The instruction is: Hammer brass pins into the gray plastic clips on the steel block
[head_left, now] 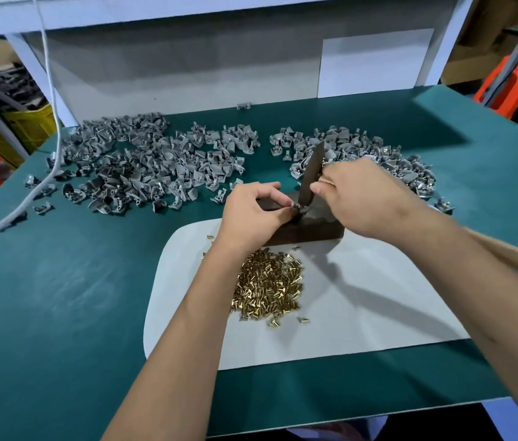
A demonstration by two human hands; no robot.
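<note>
On the green desk [60,297], gray clips [143,167] heaped at twelve o'clock, left hand [251,214] fingers pinch a clip [299,209] on the steel block [315,224], right hand [359,198] at three o'clock gripping a metal bar [311,173], pins [267,284] at six.

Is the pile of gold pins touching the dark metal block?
Apart. The head view shows bare white sheet between the brass pin pile and the steel block.
</note>
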